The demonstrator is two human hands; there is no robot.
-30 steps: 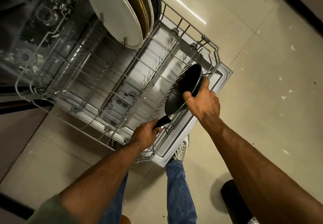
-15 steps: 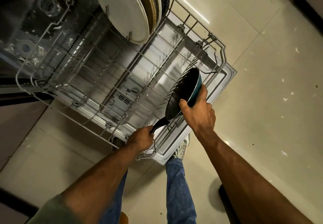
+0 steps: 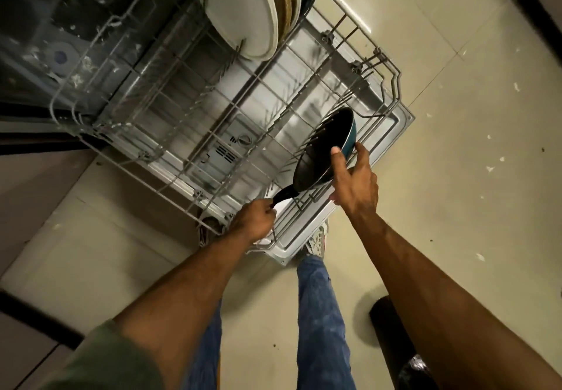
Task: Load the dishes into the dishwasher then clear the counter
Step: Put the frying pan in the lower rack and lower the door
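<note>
Pan [image 3: 322,152] stands on edge among the tines at the right end of the dishwasher rack [image 3: 392,85]. Left grip [image 3: 252,219] is wrapped round its handle [image 3: 282,196], right grip [image 3: 355,177] pinches the pan higher up, thumb inside.

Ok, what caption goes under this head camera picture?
A frying pan tilted on edge in the dishwasher rack, left hand gripping its handle, right hand pinching its rim.

**Operator:** State the rack [image 3: 196,195] material.
**Technician:** Grey coated metal wire, matt. The door liner [image 3: 307,228] is smooth, reflective sheet metal.
**Operator:** And the pan [image 3: 322,152] finish?
**Technician:** Interior black, matt. Outer wall teal, glossy.
**Operator:** The plates [image 3: 243,9]?
**Technician:** White, smooth, with a glazed sheen.
**Operator:** Other surfaces?
**Technician:** Floor tiles [image 3: 456,177] smooth, glossy. Trousers [image 3: 319,329] blue denim cloth. Sleeve [image 3: 100,368] green cloth, matt.
</note>
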